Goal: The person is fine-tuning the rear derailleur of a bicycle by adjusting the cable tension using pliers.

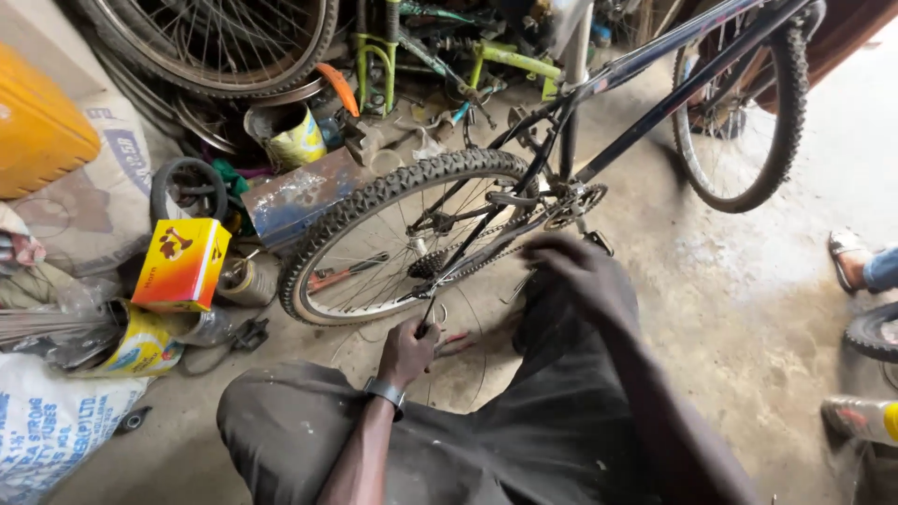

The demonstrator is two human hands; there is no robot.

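Currently your left hand [408, 351] is closed around a thin dark tool [427, 313], its tip raised toward the spokes [374, 245] of the rear wheel [398, 234]. What kind of tool it is cannot be told from this view. Your right hand [582, 273] is blurred; its fingers appear loosely spread and reach toward the chain [486, 245] near the crank [572, 202]. Whether it touches the chain cannot be told.

Location of the work: the bike [599, 112] stands on the concrete floor [748, 309] in front of your knees, rear wheel nearest to you, front wheel [744, 112] at upper right. The rear wheel sits in the frame, the tyre is on the rim, and the chain runs from the crank to the rear hub.

Progress, as a judgement: the wheel is already mounted and the chain fitted, so the heavy assembly looks done. What appears left is adjustment at the spokes or the hub area; no part of that shows as finished.

Surroundings: a red-handled tool [341, 274] lies behind the spokes. A yellow box [182, 265] stands to your left, near a sack [47, 425] and a tin [140, 346]. Another person's sandalled foot [856, 262] is at the right edge
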